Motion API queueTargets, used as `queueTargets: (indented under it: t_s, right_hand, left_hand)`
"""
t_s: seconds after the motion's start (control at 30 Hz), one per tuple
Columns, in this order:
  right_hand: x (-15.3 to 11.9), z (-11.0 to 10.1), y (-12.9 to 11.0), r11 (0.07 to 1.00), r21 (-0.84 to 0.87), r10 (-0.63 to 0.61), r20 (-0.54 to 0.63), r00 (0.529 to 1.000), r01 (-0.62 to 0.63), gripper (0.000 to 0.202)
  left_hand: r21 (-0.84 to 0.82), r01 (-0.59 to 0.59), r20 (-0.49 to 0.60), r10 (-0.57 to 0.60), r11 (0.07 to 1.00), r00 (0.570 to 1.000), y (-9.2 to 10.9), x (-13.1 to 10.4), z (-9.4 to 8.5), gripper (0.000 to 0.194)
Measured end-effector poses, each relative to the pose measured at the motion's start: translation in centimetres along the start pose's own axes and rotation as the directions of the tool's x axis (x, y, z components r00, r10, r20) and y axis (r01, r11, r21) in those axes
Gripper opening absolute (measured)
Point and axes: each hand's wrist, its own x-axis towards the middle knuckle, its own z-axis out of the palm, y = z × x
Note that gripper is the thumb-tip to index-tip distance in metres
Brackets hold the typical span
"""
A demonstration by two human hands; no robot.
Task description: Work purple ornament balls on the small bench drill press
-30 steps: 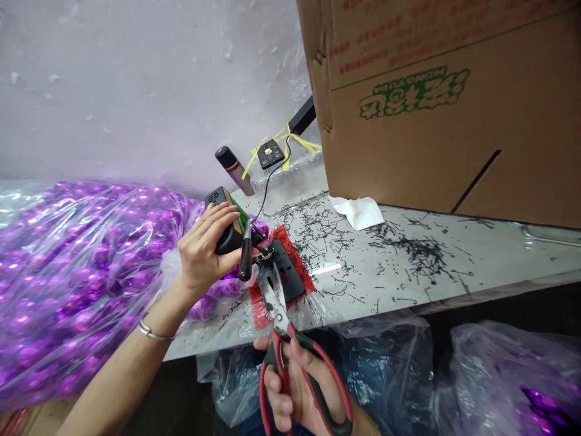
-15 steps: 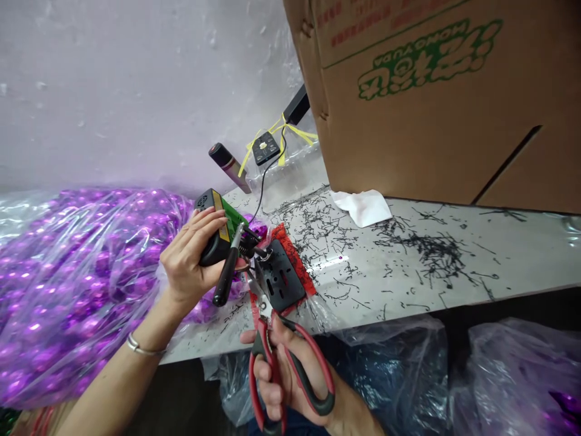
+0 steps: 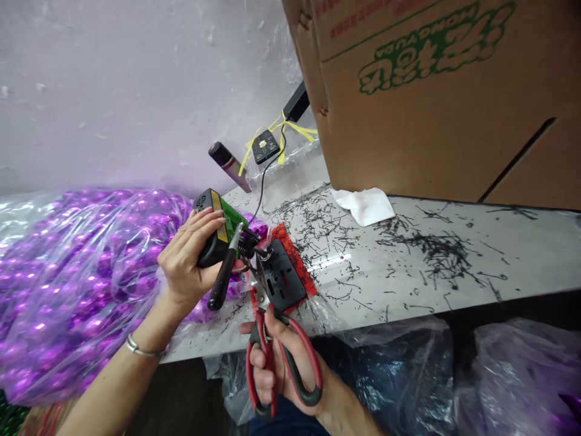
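Note:
My left hand (image 3: 184,260) is wrapped around the body of a green and black tool (image 3: 233,212) that lies tilted at the table's edge. A black-handled lever (image 3: 222,278) sticks out of it near my thumb. A slotted black plate (image 3: 284,278) sits at the tool's right end, over a red piece (image 3: 297,260). In my right hand (image 3: 290,363) is a pair of scissors (image 3: 299,339) with red and black handles, fingers through the loops. The blades point up at the tool beside the plate. Their tips are partly hidden among its metal parts.
Purple shiny beads in a clear bag (image 3: 91,284) fill the left. A large cardboard box (image 3: 431,121) stands at the back right, near white paper (image 3: 365,206). Black clippings (image 3: 440,254) litter the table (image 3: 363,290). A spray can (image 3: 229,163) and small black device (image 3: 265,146) are behind.
The scissors and my right hand have moved slightly up and left, and the handles have come a little closer together. My left hand has barely moved on the tool.

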Motion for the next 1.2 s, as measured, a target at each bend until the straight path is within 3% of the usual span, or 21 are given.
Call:
queueTargets:
  t_s: [0.3,0.67,1.03,1.2]
  right_hand:
    - [0.2,0.7,0.7,1.000,0.016,-0.001,-0.097,0.995,0.002,0.074]
    - [0.1,1.1,1.4,0.999,0.042,0.015,-0.132,0.991,-0.009,0.078]
    - [-0.3,0.9,1.3,1.000,0.015,0.005,-0.121,0.993,-0.003,0.073]
    - [-0.5,0.8,1.2,0.997,0.074,0.027,-0.021,0.999,-0.026,0.071]
  left_hand:
    - [-0.028,-0.012,-0.010,0.012,1.000,1.000,-0.1,-0.1,0.1,0.045]
    - [0.001,-0.014,0.028,0.014,1.000,1.000,-0.1,-0.1,-0.1,0.045]
    - [0.001,-0.019,0.002,0.019,1.000,1.000,0.0,0.0,0.0,0.045]
    - [0.014,-0.020,0.011,0.020,1.000,1.000,-0.1,0.0,0.0,0.044]
